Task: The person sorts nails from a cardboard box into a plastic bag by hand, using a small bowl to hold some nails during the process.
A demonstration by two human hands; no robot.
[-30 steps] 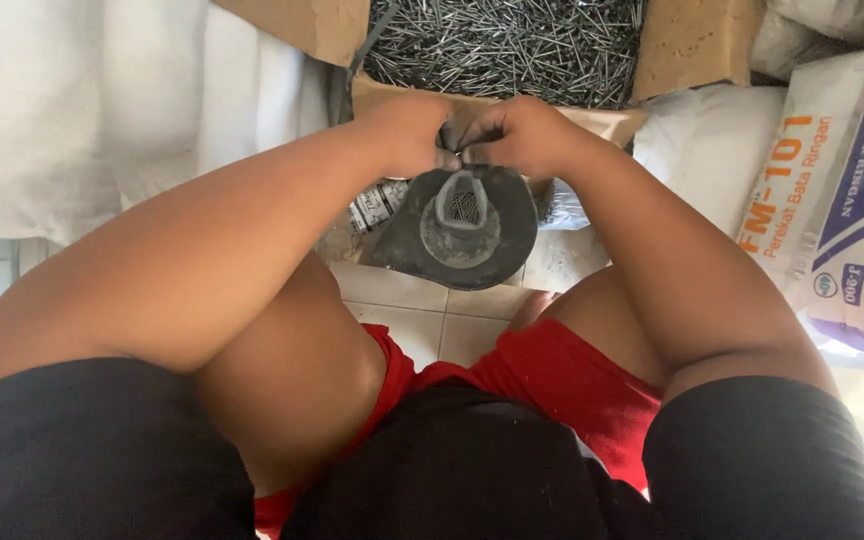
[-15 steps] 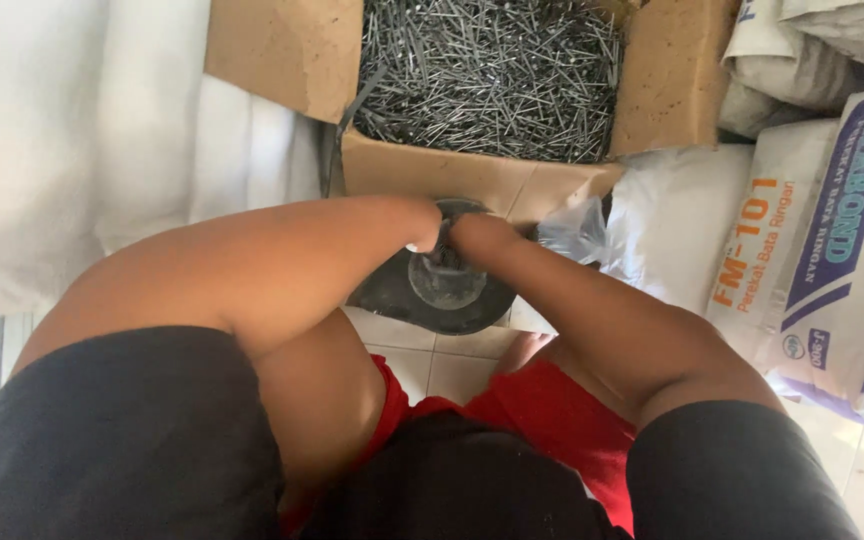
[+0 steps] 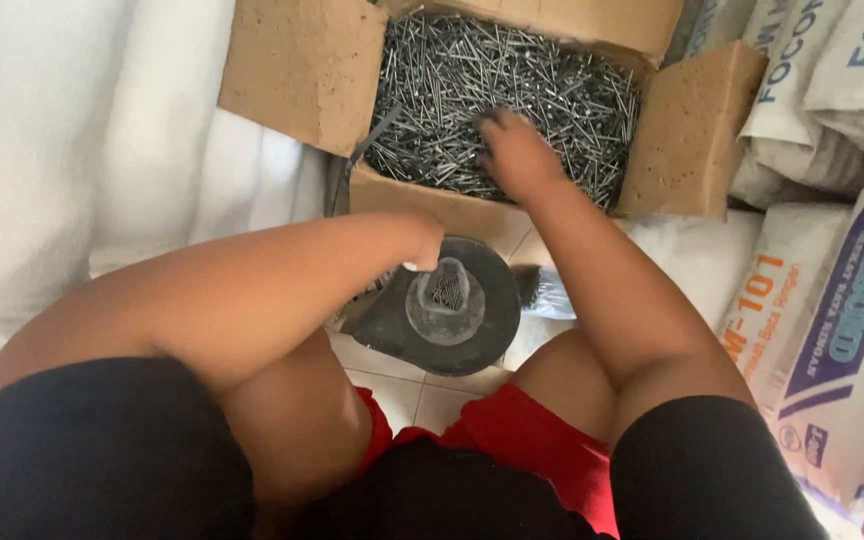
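An open cardboard box (image 3: pixel 304 68) in front of me is filled with loose grey nails (image 3: pixel 472 70). My right hand (image 3: pixel 515 152) reaches into the box, palm down, with its fingers in the nails. My left hand (image 3: pixel 420 240) holds the edge of a clear plastic bag (image 3: pixel 444 293) that sits open on a round black pan (image 3: pixel 452 312) between my knees. A few nails lie inside the bag.
White sacks (image 3: pixel 72 160) stand on the left. Printed white sacks (image 3: pixel 832 300) are stacked on the right, close to the box's flap (image 3: pixel 687 130). A tiled floor (image 3: pixel 422 385) shows below the pan.
My right hand has left the bag and moved forward into the box of nails. My left hand stays at the bag. The view has tilted up, showing more of the box.
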